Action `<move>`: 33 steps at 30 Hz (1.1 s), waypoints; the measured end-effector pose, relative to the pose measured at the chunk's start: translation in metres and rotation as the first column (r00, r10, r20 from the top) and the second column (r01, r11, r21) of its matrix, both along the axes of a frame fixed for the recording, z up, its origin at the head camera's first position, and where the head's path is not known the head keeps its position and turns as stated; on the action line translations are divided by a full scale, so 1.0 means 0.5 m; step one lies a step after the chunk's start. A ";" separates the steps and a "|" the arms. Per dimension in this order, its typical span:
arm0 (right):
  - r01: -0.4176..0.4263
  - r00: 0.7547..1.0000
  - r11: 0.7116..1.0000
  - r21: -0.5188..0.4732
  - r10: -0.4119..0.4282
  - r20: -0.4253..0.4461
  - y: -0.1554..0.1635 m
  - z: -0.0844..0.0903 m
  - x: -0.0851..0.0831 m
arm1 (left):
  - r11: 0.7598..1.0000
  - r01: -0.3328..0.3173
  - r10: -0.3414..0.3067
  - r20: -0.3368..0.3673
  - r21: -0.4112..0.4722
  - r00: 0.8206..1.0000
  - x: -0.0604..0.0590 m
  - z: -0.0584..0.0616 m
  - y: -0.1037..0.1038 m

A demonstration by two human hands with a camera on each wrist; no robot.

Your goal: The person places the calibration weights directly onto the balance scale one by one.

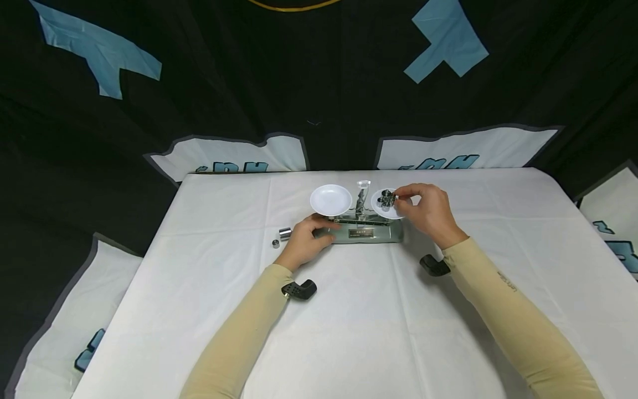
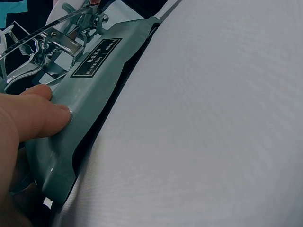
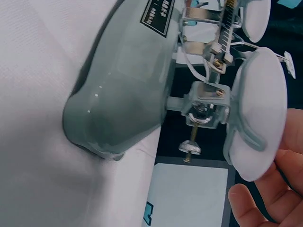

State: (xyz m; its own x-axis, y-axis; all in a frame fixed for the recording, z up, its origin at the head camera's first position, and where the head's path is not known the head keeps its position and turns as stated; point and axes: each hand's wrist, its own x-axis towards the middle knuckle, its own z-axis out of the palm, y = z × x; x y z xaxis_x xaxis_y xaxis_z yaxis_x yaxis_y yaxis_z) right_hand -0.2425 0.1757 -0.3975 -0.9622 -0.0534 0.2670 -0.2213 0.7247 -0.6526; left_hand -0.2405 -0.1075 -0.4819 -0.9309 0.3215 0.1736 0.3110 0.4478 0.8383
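A green balance scale stands on the white table, with a bare white left pan and a right pan bearing several shiny metal weights. My left hand grips the left end of its base, and the left wrist view shows a fingertip pressed on the green casing. Over the right pan, my right hand pinches a small metal weight between thumb and forefinger at the edge of the cluster. In the right wrist view the pan hides the weights and part of the fingers.
Left of the scale, beside my left hand, lie a larger metal cylinder weight and a small weight. A black wrist device is on my left sleeve and another on the right. Dark curtain hangs behind the table.
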 end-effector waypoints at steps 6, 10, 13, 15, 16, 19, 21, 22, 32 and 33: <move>0.033 0.998 0.999 -0.034 -0.035 -0.046 0.008 0.016 0.009 | 1.000 0.006 -0.005 -0.001 0.008 1.000 -0.001 -0.001 0.000; 0.044 0.998 0.998 -0.050 -0.046 -0.052 0.015 0.025 0.015 | 1.000 -0.003 0.003 0.004 0.006 1.000 0.000 0.001 0.000; 0.059 0.997 0.996 -0.062 -0.062 -0.056 0.022 0.028 0.021 | 1.000 -0.007 0.007 0.012 0.002 1.000 0.002 0.003 0.000; 0.070 0.995 0.995 -0.072 -0.075 -0.065 0.029 0.030 0.026 | 1.000 -0.007 0.007 0.013 0.000 1.000 0.002 0.003 0.000; 0.074 0.994 0.994 -0.076 -0.080 -0.073 0.033 0.031 0.029 | 1.000 -0.007 0.007 0.011 -0.001 1.000 0.002 0.002 0.000; 0.086 0.992 0.993 -0.084 -0.093 -0.086 0.046 0.034 0.035 | 1.000 -0.005 0.005 0.006 -0.004 1.000 0.001 0.002 0.001; 0.094 0.991 0.992 -0.085 -0.101 -0.086 0.056 0.037 0.039 | 1.000 -0.005 0.005 0.006 -0.006 1.000 0.001 0.003 0.001; 0.098 0.991 0.991 -0.087 -0.105 -0.084 0.061 0.038 0.042 | 1.000 -0.005 0.005 0.006 -0.006 1.000 0.001 0.003 0.001; 0.152 0.987 0.985 -0.080 -0.156 -0.042 0.109 0.029 0.068 | 1.000 -0.005 0.005 0.002 -0.002 1.000 0.003 0.003 0.001; 0.155 0.986 0.985 -0.076 -0.158 -0.043 0.114 0.027 0.070 | 1.000 -0.005 0.005 -0.001 -0.002 1.000 0.003 0.003 0.001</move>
